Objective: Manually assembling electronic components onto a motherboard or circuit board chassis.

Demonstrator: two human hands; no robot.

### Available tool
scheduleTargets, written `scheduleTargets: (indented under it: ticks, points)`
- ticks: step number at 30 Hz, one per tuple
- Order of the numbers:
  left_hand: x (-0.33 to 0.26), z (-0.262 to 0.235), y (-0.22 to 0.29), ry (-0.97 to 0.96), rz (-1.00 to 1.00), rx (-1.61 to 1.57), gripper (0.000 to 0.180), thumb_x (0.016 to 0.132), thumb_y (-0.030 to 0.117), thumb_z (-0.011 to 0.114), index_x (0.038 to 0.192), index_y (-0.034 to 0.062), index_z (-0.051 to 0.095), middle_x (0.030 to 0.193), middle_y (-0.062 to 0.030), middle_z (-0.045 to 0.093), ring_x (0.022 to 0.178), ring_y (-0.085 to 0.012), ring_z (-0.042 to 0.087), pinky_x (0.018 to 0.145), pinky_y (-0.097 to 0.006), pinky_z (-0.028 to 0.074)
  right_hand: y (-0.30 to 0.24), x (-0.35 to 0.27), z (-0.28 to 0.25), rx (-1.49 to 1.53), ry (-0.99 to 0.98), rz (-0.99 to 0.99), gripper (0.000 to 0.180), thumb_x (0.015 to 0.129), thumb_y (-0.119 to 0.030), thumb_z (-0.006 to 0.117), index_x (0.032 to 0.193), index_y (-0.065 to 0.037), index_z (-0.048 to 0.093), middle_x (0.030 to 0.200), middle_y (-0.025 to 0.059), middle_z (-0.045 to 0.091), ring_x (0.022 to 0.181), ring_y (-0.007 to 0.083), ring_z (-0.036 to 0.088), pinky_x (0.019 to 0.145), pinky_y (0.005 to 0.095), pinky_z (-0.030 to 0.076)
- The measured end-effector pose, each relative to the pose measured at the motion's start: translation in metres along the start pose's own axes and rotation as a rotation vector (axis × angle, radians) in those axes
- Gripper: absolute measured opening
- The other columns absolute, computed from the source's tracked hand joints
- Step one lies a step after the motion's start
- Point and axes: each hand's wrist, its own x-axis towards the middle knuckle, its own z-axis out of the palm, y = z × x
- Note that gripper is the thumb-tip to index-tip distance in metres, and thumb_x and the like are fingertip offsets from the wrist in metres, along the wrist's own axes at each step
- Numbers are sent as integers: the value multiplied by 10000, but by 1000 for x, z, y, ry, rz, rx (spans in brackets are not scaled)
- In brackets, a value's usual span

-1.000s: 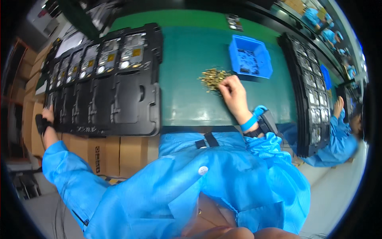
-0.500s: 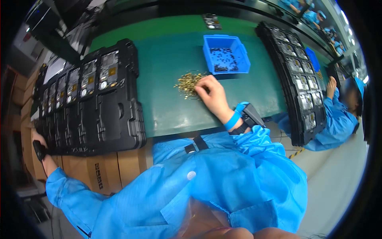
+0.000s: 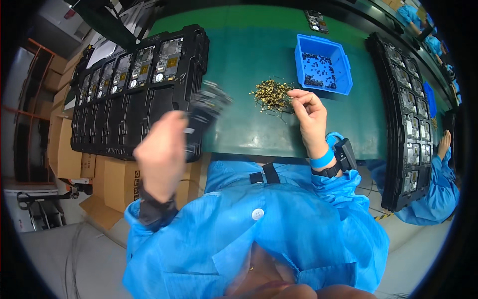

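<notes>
In front of the left tray, my left hand [image 3: 164, 152], smeared by motion, is closed on the edge of a dark circuit board [image 3: 208, 107], also blurred. Thumb and forefinger pinched together, my right hand [image 3: 311, 117] is at the right edge of a heap of tiny gold-coloured parts with dark bits [image 3: 271, 94] on the green mat [image 3: 239, 134]. Whatever its fingertips hold is too small to make out. Beyond that hand stands a blue bin [image 3: 343, 70] with many small black pieces inside.
At left lies a black tray [image 3: 112, 134], with several circuit boards [image 3: 167, 60] in its far row. Another loaded black tray [image 3: 393, 164] stands at right, with a co-worker's hand [image 3: 444, 144] past it. A loose board [image 3: 316, 21] rests near the far edge. Cardboard boxes [image 3: 114, 182] sit below left.
My left hand has come from the left tray's outer side to its front, now with a circuit board. My right hand remains by the gold parts, fingers pinched. The view has shifted.
</notes>
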Motion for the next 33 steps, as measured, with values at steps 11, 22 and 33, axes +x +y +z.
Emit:
scheduleTargets:
  ticks: [11, 22, 33]
  points:
    - [-4, 49, 50, 140, 119, 79, 179, 624, 63, 737, 738, 64, 598, 605, -54, 569, 500, -198, 538, 467, -281, 410, -20, -19, -25, 175, -117, 142, 70, 796, 18, 507, 757, -37, 486, 877, 104, 606, 709, 89, 525, 635, 223, 428]
    - [-35, 80, 80, -214, 155, -206, 207, 615, 12, 660, 804, 63, 592, 858, -46, 584, 627, -206, 516, 532, -284, 421, -9, -23, -20, 125, -64, 135, 74, 847, -82, 560, 861, -20, 520, 752, 20, 574, 680, 65, 526, 606, 196, 423]
    - [-33, 90, 62, -429, -168, -191, 711, 618, 141, 739, 1216, 21, 374, 1223, -206, 371, 1078, -354, 415, 884, -393, 377, -6, -22, -17, 91, -65, 141, 130, 807, -21, 588, 898, -21, 496, 783, 31, 572, 740, 97, 562, 655, 223, 444]
